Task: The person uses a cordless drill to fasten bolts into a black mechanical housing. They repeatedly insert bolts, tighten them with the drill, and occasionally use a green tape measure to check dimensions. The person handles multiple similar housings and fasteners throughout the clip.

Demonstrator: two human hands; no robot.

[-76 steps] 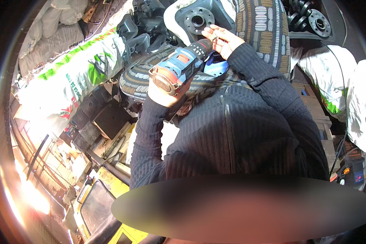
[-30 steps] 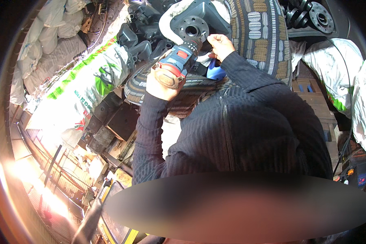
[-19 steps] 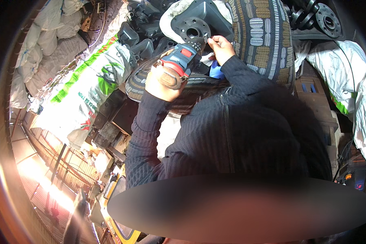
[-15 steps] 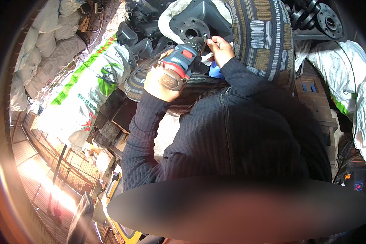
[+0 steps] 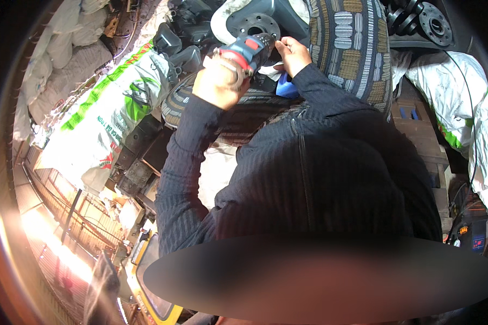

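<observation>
My left hand (image 5: 218,82) grips a blue and red cordless drill (image 5: 250,49), its nose pointed at a grey round metal flange with bolt holes (image 5: 253,24). My right hand (image 5: 290,53) is up at the drill's nose beside the flange, fingers curled; what it holds is hidden. A blue object (image 5: 286,86) lies just below that hand. Both dark ribbed sleeves reach up from my body. A patterned woven cushion (image 5: 352,49) stands right of the flange.
White sacks with green print (image 5: 106,124) lie at the left, more pale sacks (image 5: 65,59) behind. Black metal parts (image 5: 181,38) sit left of the flange, a black flanged part (image 5: 425,21) at top right. White bags (image 5: 461,92) and wooden pallet boards (image 5: 417,135) are at right.
The drill and both hands have moved up toward the flange, and the drill's nose now sits close against it. My right hand stays at the drill's tip.
</observation>
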